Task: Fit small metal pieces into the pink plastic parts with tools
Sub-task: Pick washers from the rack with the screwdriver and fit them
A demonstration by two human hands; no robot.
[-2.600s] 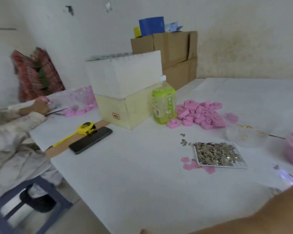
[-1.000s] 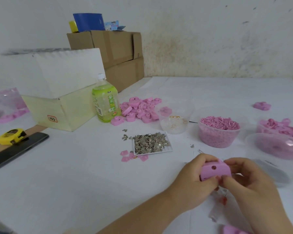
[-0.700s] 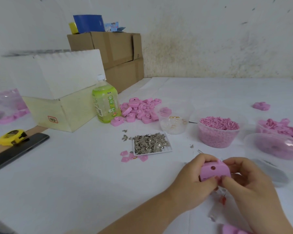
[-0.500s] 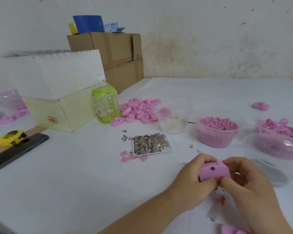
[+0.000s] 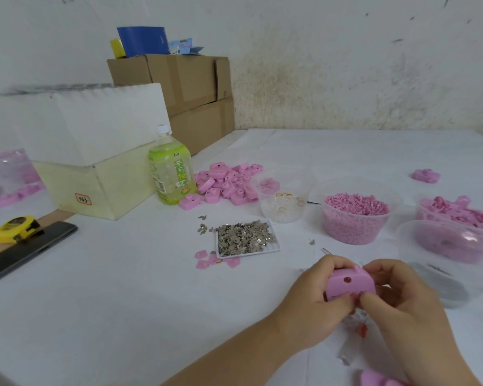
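pink plastic part [image 5: 349,284]: held above the tabletop [image 5: 123,288], left hand [image 5: 315,305] and right hand [image 5: 402,299] both gripping it. likely light, stiff, smooth; best pinched by its side edges. metal pieces [image 5: 246,236] in a tray nearby.

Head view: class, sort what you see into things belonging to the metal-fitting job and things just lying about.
Job: pink part, held by left hand and right hand; metal pieces; pile of pink parts; tub of pink bits.
Lying about: green bottle; phone; tape measure; cardboard boxes.
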